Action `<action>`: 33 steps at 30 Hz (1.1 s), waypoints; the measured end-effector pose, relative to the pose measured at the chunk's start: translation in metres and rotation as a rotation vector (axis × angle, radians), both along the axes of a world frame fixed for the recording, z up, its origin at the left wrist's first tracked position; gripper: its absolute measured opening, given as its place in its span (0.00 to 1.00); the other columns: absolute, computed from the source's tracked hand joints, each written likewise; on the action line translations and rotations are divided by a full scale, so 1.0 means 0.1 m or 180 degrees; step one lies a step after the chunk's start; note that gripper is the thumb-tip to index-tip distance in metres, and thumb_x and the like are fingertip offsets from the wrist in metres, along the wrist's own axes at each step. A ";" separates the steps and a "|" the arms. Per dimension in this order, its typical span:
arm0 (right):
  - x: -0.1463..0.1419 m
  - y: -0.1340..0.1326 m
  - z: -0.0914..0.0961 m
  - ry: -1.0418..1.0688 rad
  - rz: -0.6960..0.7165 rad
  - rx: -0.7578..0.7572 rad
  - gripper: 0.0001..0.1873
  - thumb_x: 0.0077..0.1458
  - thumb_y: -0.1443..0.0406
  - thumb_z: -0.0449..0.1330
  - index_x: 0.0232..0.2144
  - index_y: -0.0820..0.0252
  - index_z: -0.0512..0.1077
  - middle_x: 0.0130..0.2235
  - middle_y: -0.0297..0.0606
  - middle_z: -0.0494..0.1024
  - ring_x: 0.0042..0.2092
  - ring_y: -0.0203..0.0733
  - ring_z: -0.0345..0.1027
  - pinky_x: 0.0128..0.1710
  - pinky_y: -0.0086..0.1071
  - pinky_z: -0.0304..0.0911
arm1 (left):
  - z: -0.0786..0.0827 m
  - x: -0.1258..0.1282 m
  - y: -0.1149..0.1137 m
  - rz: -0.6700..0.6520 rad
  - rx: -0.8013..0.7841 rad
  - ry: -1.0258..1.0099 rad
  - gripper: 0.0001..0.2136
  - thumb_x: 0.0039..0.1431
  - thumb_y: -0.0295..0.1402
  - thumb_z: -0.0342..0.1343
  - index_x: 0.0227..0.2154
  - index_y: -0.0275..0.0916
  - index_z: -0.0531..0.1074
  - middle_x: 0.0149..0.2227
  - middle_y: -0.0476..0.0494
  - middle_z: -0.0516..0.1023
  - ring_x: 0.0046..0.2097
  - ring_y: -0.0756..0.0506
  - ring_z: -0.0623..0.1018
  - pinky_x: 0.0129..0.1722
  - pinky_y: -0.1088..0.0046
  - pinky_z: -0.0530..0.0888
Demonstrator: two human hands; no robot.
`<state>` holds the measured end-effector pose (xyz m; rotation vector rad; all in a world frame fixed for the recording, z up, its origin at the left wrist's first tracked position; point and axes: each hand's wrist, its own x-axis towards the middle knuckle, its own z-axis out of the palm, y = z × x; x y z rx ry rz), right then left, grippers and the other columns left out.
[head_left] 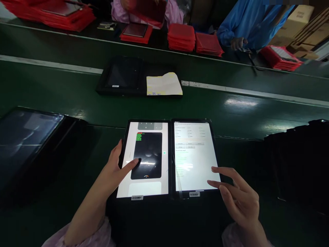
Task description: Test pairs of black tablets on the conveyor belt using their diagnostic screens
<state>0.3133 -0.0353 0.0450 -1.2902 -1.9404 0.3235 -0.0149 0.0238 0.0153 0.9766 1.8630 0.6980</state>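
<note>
Two tablets lie side by side on the dark green bench in front of me, both lit. The left tablet (146,159) shows a black panel with green text on a white screen. My left hand (117,169) rests on its left edge, with the thumb touching the screen near the black panel. The right tablet (195,157) shows a white page of small text and check boxes. My right hand (238,195) hovers over its lower right corner, fingers spread and slightly curled, holding nothing.
A green conveyor belt (64,89) carries a black tray with a tablet (120,77) and a yellowish sheet (163,84). A dark tray (28,137) sits at my left, black stacked items (300,161) at my right. Across the belt, two people stand behind red stacks (181,37).
</note>
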 end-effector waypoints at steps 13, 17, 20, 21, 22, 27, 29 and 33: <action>0.00 -0.01 0.00 0.0003 -0.0059 -0.0045 0.16 0.70 0.70 0.58 0.43 0.51 0.87 0.48 0.43 0.87 0.46 0.50 0.85 0.33 0.36 0.82 | -0.03 -0.04 0.00 -0.0100 -0.0004 0.0000 0.42 0.63 0.52 0.62 0.76 0.46 0.56 0.79 0.33 0.55 0.75 0.24 0.61 0.65 0.44 0.75; -0.01 -0.01 0.03 -0.0014 -0.0053 -0.0048 0.16 0.70 0.70 0.58 0.43 0.51 0.87 0.48 0.42 0.87 0.46 0.49 0.85 0.35 0.36 0.83 | -0.03 -0.05 -0.01 -0.0118 -0.0011 -0.0067 0.43 0.63 0.52 0.62 0.77 0.46 0.54 0.79 0.33 0.54 0.74 0.24 0.64 0.65 0.43 0.74; -0.02 -0.01 0.01 -0.0033 -0.0021 -0.0070 0.16 0.70 0.71 0.58 0.44 0.52 0.87 0.48 0.43 0.87 0.47 0.48 0.85 0.34 0.35 0.82 | -0.02 -0.06 0.00 -0.0164 -0.0019 -0.0093 0.43 0.63 0.51 0.62 0.77 0.47 0.53 0.79 0.34 0.54 0.74 0.25 0.64 0.67 0.43 0.72; -0.02 -0.01 0.00 0.0001 -0.0019 -0.0062 0.16 0.70 0.71 0.59 0.44 0.52 0.87 0.49 0.43 0.87 0.47 0.48 0.85 0.32 0.34 0.81 | -0.02 -0.07 0.00 -0.0180 -0.0010 -0.0132 0.43 0.63 0.51 0.62 0.77 0.47 0.53 0.79 0.34 0.54 0.75 0.25 0.63 0.67 0.44 0.72; -0.02 -0.02 -0.03 0.0056 -0.0037 -0.0037 0.16 0.70 0.71 0.59 0.45 0.51 0.87 0.49 0.43 0.87 0.46 0.48 0.85 0.30 0.33 0.80 | -0.01 -0.07 -0.01 -0.0194 -0.0007 -0.0192 0.43 0.63 0.50 0.62 0.77 0.47 0.52 0.79 0.34 0.54 0.76 0.25 0.61 0.66 0.45 0.73; 0.01 -0.05 -0.16 0.0224 -0.0119 0.0089 0.17 0.71 0.67 0.58 0.46 0.46 0.87 0.48 0.40 0.87 0.44 0.47 0.85 0.24 0.31 0.77 | 0.00 -0.14 -0.08 -0.0305 0.0038 -0.0399 0.45 0.63 0.51 0.61 0.78 0.44 0.49 0.79 0.35 0.53 0.78 0.28 0.55 0.67 0.50 0.73; 0.02 -0.07 -0.19 0.0216 -0.0124 0.0041 0.17 0.71 0.67 0.58 0.47 0.45 0.86 0.49 0.40 0.87 0.44 0.47 0.85 0.21 0.30 0.74 | 0.00 -0.18 -0.12 -0.0354 0.0058 -0.0411 0.43 0.63 0.50 0.61 0.77 0.45 0.52 0.79 0.37 0.56 0.78 0.29 0.56 0.69 0.51 0.70; 0.03 -0.07 -0.19 0.0170 -0.0138 -0.0013 0.16 0.72 0.66 0.58 0.46 0.47 0.87 0.49 0.42 0.87 0.44 0.48 0.85 0.25 0.32 0.78 | 0.01 -0.22 -0.18 -0.0176 0.0020 -0.0508 0.36 0.63 0.49 0.61 0.72 0.46 0.64 0.75 0.38 0.64 0.74 0.29 0.65 0.69 0.51 0.70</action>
